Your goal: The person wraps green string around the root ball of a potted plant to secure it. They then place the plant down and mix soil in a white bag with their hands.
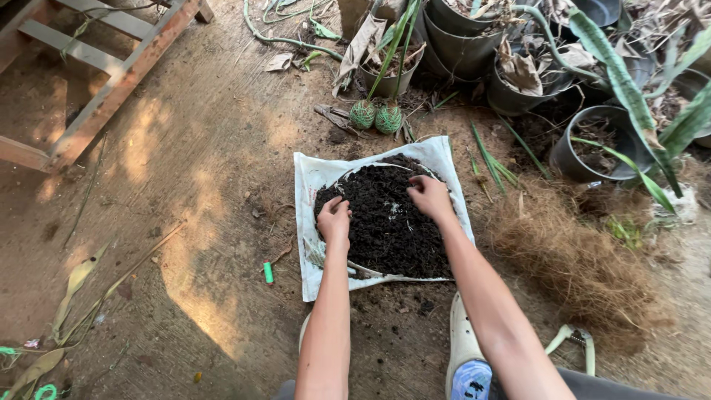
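One package shows: a white plastic sack (pixel 315 178) lying flat on the dirt floor (pixel 207 148) in the middle of the view. It is roughly rectangular with crumpled edges, faint dark printing near its lower left corner, and a heap of dark soil (pixel 385 222) covering most of it. No signs or screens are in view.

soil (pixel 389 222): black | sack (pixel 311 178): white | pots (pixel 459 37): dark grey | fibre (pixel 578 259): brown

Both hands, left hand (pixel 334 220); right hand (pixel 429 196), press dark soil (pixel 389 230); white sheet (pixel 311 178) beneath.
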